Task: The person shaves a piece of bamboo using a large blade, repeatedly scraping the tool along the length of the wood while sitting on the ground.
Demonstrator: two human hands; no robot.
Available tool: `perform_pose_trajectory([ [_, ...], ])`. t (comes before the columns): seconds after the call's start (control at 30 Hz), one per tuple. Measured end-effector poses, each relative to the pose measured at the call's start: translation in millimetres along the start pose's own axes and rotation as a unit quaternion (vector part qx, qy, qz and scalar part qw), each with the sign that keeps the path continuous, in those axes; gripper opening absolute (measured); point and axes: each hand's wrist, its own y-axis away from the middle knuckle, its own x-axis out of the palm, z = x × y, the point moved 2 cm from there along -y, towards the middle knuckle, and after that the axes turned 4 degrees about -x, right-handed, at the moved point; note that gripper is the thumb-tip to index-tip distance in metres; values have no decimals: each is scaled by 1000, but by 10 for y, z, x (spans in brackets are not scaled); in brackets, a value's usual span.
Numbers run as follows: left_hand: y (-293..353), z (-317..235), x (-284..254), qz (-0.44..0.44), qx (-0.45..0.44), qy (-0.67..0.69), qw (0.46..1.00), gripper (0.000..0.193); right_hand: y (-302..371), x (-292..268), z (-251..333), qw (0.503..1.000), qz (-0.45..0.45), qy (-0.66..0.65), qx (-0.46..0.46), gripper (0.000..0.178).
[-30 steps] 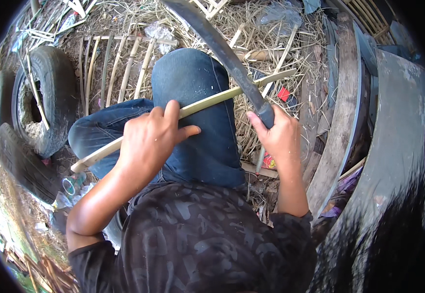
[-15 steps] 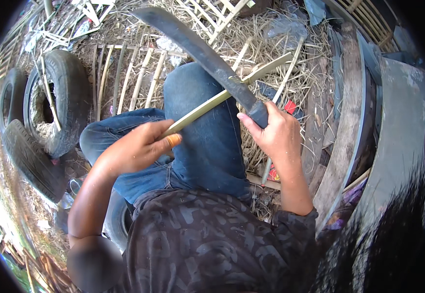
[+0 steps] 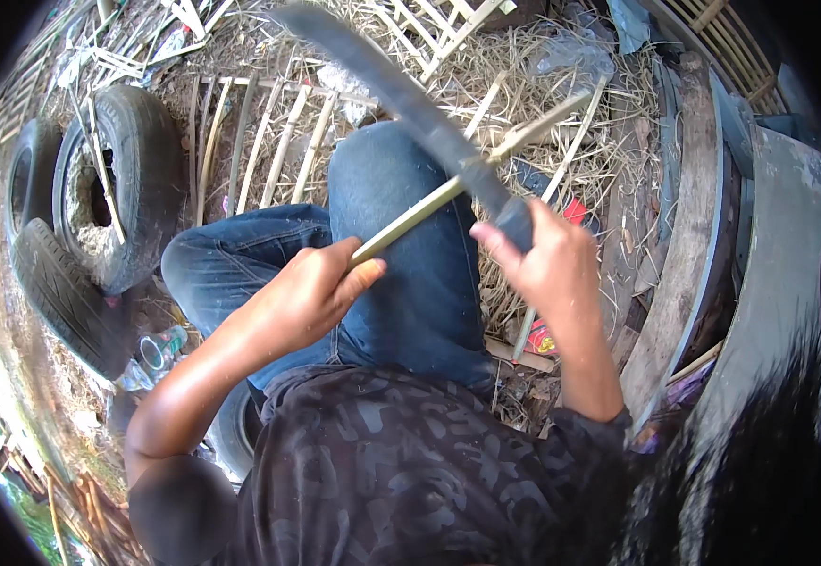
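Note:
My left hand (image 3: 314, 294) is closed round the near end of a pale, split bamboo strip (image 3: 412, 220). The strip slants up to the right across my raised knee in blue jeans. In my right hand (image 3: 559, 262) is the dark handle of a machete, gripped with the thumb laid along it. Its long, dark, slightly curved blade (image 3: 382, 83) points to the upper left and is a little blurred. Near the handle the blade crosses over the strip, hiding a short piece of it; whether the edge bites into the bamboo I cannot tell.
Old tyres (image 3: 137, 189) stand at the left. Beyond my knees lie a slatted bamboo frame (image 3: 280, 146) and heaps of shavings (image 3: 514, 71). A loose bamboo stick (image 3: 576, 137) lies beyond my right hand. A weathered plank (image 3: 689, 255) and a grey board (image 3: 774, 255) flank the right side.
Both hands have shifted a little to the right in the picture, as has the whole scene. The machete's handle end is slightly farther right, and its blade still crosses the bamboo strip.

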Motion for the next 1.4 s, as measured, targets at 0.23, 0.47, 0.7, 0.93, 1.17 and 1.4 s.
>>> perform_pose_trajectory([
  [0.23,152,219,-61,-33,6,-2,999,42,-69,-308,-712,974,-51,-30,219,44],
  [0.47,60,163,-23,-1,9,15,1000,44,140,-28,-76,983,6,-162,90,46],
  [0.7,45,196,-38,-8,41,48,998,45,-7,63,-282,999,-15,-39,1,50],
  [0.93,17,192,10,12,-8,27,1000,46,-6,43,15,996,25,-81,-26,48],
  [1.17,-12,128,11,-12,5,11,1000,43,-71,47,-36,998,17,-53,5,49],
  [1.4,62,191,-59,-18,-35,25,999,44,-133,-252,-926,972,-57,-46,223,44],
])
